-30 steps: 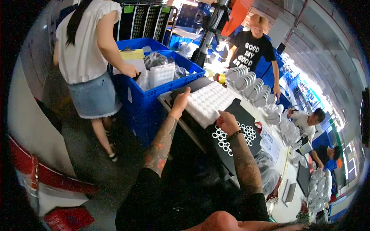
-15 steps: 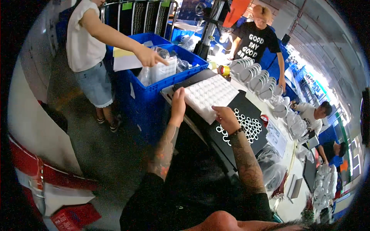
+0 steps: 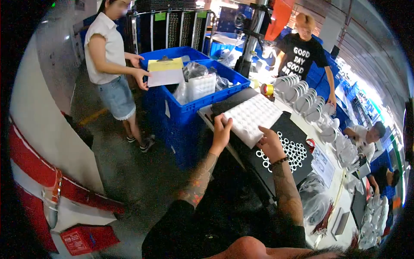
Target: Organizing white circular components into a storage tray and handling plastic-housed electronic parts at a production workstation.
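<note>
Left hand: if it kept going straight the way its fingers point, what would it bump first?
The left hand already grips the white tray's near corner. Beyond it, probably the blue crate, though depth is unclear.

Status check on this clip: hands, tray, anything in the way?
Left hand and right hand grip white dimpled plastic tray. Tray over black mat of white rings. Blue plastic crate close alongside.

One head-worn fisheye view looks steeply down and forward from close above the workbench (image 3: 327,190), its straight edges bending toward the picture's rim.
</note>
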Tool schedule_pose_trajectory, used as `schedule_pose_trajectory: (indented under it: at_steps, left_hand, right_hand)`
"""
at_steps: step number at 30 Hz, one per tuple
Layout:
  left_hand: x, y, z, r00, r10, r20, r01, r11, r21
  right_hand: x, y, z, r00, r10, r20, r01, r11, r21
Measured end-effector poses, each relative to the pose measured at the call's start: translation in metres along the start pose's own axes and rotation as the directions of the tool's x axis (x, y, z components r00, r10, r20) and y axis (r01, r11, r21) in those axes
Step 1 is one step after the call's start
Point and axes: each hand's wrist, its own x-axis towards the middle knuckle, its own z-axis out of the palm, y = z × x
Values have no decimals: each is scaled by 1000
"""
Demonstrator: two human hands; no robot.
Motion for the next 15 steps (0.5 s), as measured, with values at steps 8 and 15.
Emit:
schedule_pose_trajectory:
  at_steps: [8,15]
  left_hand:
    - [1,-14,-7,986,-153,-69,131,956,-261]
    - [-4,18,-10,963,-212,-166,134,912,-387]
  right_hand:
    - [1,5,9,957,248,-153,-221,959,176]
    - [15,18,-7,966,219,-136,-211,975,75]
